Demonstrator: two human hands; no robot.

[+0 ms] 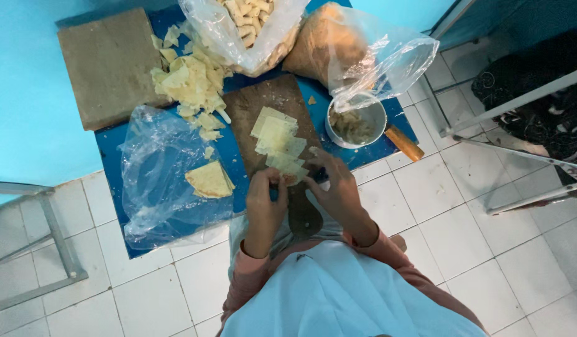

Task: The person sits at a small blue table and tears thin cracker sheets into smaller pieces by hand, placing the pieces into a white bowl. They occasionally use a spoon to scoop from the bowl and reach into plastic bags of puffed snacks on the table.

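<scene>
Both hands meet at the near end of a brown wooden cutting board (273, 103) that lies on a blue mat (229, 156). My left hand (265, 198) and my right hand (334, 184) pinch a small pale yellow wrapper piece (291, 179) between their fingertips. Several square wrapper sheets (276, 134) lie stacked on the board just beyond my fingers. A metal pot with filling (355, 122) and a wooden handle stands right of the board.
A heap of wrapper scraps (188, 78) lies at the back left beside a brown square block (110, 65). A clear bag (160, 175) holds folded wrappers on the left. Two plastic bags (251, 28) of food sit behind. Metal frames stand left and right on the white tiled floor.
</scene>
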